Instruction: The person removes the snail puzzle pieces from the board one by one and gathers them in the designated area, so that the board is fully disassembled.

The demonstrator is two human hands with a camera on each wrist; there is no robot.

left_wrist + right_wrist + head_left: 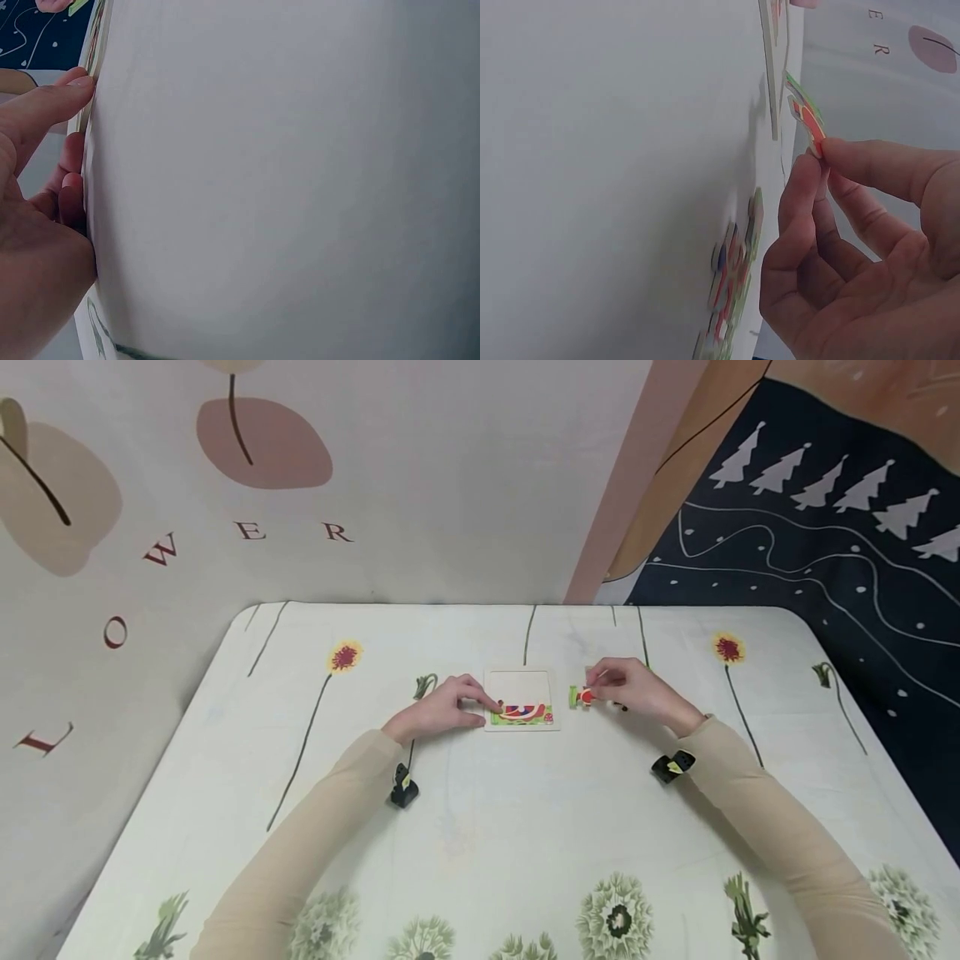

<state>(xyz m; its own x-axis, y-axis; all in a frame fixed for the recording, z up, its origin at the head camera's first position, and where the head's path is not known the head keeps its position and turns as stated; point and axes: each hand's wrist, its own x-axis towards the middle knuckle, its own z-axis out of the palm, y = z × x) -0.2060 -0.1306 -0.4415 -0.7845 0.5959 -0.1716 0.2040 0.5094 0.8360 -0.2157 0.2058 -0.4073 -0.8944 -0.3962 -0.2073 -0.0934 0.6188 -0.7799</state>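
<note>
A square wooden puzzle board lies on the table, with colourful pieces along its lower part and a bare upper part. At the board's left edge my left hand holds it, index finger over the frame and thumb against the side. To the right of the board, my right hand pinches a small red and green puzzle piece between thumb and index finger, raised above the tabletop. Under that hand lie several loose puzzle pieces, partly hidden by it in the head view.
A white cloth with printed flowers covers the table. Behind it hangs a light printed curtain, with a dark tree-patterned cloth at the right. Black wrist cameras sit at the left wrist and right wrist.
</note>
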